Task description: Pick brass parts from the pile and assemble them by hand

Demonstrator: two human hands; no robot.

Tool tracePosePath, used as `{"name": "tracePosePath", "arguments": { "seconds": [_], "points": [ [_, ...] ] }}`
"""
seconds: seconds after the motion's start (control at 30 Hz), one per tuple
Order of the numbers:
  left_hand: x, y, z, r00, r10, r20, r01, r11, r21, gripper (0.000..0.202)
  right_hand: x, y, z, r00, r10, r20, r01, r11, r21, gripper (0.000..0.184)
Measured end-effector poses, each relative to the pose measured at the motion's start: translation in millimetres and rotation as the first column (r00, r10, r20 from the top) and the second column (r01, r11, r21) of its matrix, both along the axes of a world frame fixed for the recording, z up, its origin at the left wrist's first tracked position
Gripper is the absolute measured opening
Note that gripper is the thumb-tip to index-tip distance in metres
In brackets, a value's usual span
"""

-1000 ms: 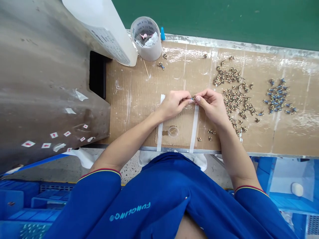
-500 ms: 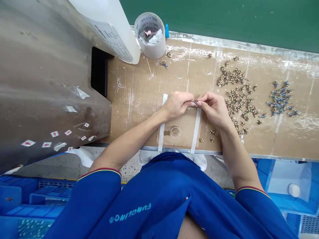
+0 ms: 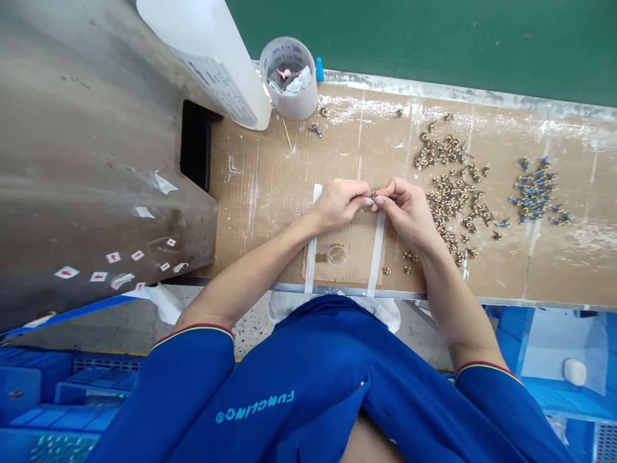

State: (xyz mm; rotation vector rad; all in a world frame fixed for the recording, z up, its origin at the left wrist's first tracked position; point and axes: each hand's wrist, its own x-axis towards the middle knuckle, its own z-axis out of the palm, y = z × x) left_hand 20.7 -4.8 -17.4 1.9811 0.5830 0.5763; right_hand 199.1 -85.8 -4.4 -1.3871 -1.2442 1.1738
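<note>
My left hand [image 3: 340, 204] and my right hand [image 3: 405, 207] meet fingertip to fingertip above the cardboard-covered bench. Between them they pinch a small brass-and-blue metal part [image 3: 372, 197], mostly covered by the fingers. To the right of my right hand lies a heap of small brass-coloured parts [image 3: 450, 193]. Farther right is a group of similar parts with blue pieces on them [image 3: 534, 190]. Below my hands, a small clear round dish [image 3: 337, 255] rests on a cardboard piece held by two strips of white tape [image 3: 377, 254].
At the back left stand a large white container [image 3: 207, 58] and an open tape-core cup [image 3: 290, 106] with scraps in it. A thin stick [image 3: 287, 134] lies near the cup. A metal housing [image 3: 106, 161] borders the left side. Blue crates [image 3: 559, 386] sit below the bench.
Both hands stay pinched together around the small part, with only slight finger movement. The whole view has shifted a little.
</note>
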Motion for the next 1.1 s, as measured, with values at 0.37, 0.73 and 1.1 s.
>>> {"name": "tracePosePath", "arguments": {
  "seconds": [0.37,0.73,1.1],
  "points": [
    [-11.3,15.4,21.4,0.983,-0.18,0.034,0.176,0.878,-0.445,0.025,1.3,2.4,11.9,0.984,0.043,0.17,-0.082,0.97,0.228,0.026],
    [-7.8,8.5,19.1,0.988,-0.147,0.041,0.153,0.943,-0.296,0.037,-5.9,4.2,-3.1,0.984,-0.133,-0.118,0.142,0.987,0.073,0.044],
    [-1.8,1.1,2.7,1.0,-0.003,0.02,0.003,1.0,0.017,0.034,-5.1,5.2,-6.5,0.98,-0.132,-0.146,0.133,0.991,-0.001,0.051]
  ]
}}
